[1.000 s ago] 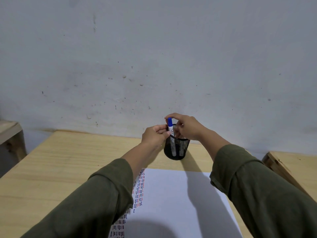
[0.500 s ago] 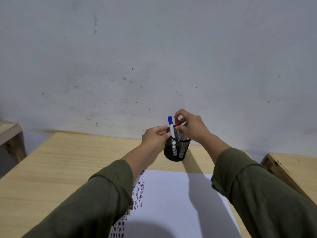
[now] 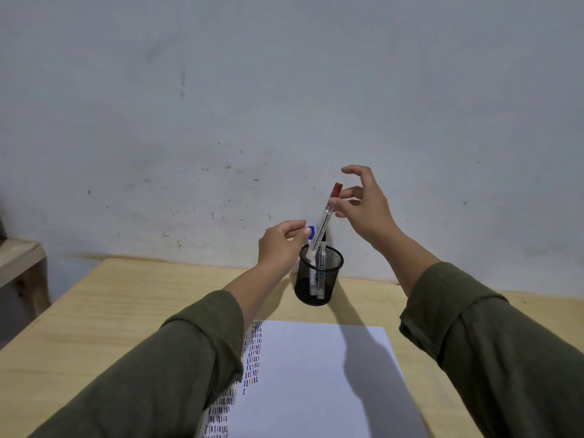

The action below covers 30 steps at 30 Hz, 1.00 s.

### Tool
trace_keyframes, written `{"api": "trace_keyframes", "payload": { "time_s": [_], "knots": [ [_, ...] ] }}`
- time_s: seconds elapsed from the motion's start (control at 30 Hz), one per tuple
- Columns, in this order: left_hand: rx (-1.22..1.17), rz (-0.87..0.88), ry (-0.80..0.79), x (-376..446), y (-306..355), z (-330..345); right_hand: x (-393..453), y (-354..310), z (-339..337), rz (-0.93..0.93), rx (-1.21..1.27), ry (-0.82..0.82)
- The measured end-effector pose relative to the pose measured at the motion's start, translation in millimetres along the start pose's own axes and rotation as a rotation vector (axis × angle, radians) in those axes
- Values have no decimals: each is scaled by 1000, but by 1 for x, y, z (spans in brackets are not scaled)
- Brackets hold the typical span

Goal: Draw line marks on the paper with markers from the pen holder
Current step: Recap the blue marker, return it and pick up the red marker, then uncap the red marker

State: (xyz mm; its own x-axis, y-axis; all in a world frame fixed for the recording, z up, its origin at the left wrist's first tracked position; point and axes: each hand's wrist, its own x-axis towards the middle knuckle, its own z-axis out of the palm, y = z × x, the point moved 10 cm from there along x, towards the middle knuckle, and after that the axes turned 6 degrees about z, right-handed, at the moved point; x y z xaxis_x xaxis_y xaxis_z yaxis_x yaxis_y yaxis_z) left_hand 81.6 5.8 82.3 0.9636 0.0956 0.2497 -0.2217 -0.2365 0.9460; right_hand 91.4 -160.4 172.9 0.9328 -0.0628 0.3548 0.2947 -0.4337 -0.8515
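Our right hand point(image 3: 363, 207) pinches the red marker point(image 3: 325, 221) above the holder point(image 3: 318, 276). Our left hand point(image 3: 279, 245) grips the blue marker point(image 3: 310, 231) loosely at the rim.

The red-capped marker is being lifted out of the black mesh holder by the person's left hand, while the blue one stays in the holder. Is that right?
Not quite. The head view shows the right hand lifting the red-capped marker from the black mesh holder. The left hand is beside the holder's rim, next to the blue-capped marker, which does stand in the holder.
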Motion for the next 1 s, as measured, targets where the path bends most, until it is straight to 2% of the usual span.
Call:
{"api": "trace_keyframes", "payload": {
  "time_s": [0.27,0.4,0.53,0.63,0.73,0.83,1.0],
  "knots": [
    [47,71,-104,-42,49,-1,-41,-46,-11,-38,168,-24],
    [19,95,-108,-67,65,-10,-75,-55,-7,-28,168,-79],
    [13,93,-220,-95,70,-15,-113,-64,-7,-37,156,-99],
    [8,103,-187,-108,76,-36,-140,-68,-3,-4,181,-208],
    [-87,159,-252,-126,91,-45,-165,-65,13,74,273,-379],
    [-241,125,-329,-139,97,-43,-182,-64,25,148,409,-469],
    [-442,-11,-185,-141,84,-59,-198,-79,35,170,672,-549]
  ]
}}
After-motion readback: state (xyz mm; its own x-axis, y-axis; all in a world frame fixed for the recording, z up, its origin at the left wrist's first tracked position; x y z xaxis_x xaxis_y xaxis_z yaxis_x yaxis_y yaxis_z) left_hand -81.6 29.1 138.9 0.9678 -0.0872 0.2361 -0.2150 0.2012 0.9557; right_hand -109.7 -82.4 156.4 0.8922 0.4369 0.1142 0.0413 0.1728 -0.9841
